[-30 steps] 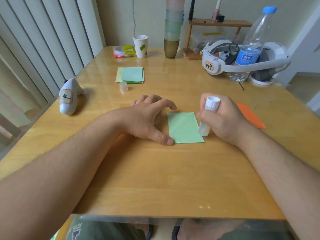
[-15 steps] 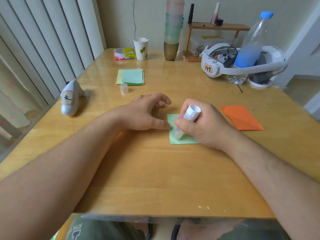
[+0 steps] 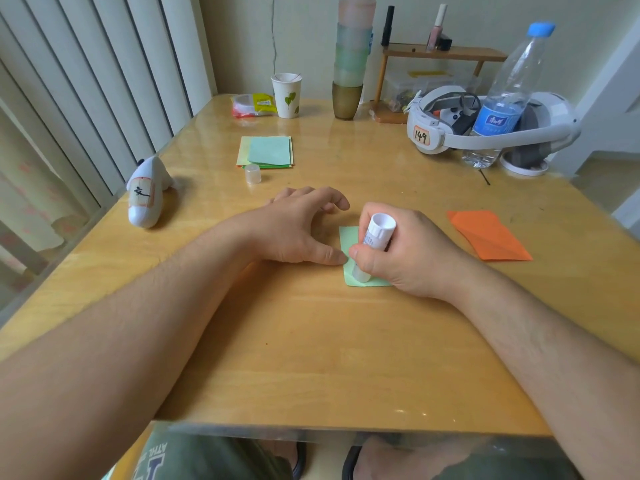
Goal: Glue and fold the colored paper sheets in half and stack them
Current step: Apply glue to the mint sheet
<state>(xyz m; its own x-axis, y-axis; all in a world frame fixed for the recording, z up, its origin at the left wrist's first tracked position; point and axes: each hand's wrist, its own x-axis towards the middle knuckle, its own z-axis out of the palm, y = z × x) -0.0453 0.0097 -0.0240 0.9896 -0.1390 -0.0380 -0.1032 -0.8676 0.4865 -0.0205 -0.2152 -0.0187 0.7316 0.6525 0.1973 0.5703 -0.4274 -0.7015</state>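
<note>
Right hand (image 3: 408,251) hiding green sheet (image 3: 349,237), orange paper (image 3: 488,235) nearby, cap (image 3: 252,174) beyond

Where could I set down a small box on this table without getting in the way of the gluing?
The widest bare stretch is the near table between the forearms. Another lies between the paper stack and the headset. The far edge is crowded by the paper cup, tumbler stack and bottle; the middle holds both hands and the green sheet.

Glue cap (image 3: 252,174) just before paper stack (image 3: 266,151); folded sheet (image 3: 488,234) far right.
</note>
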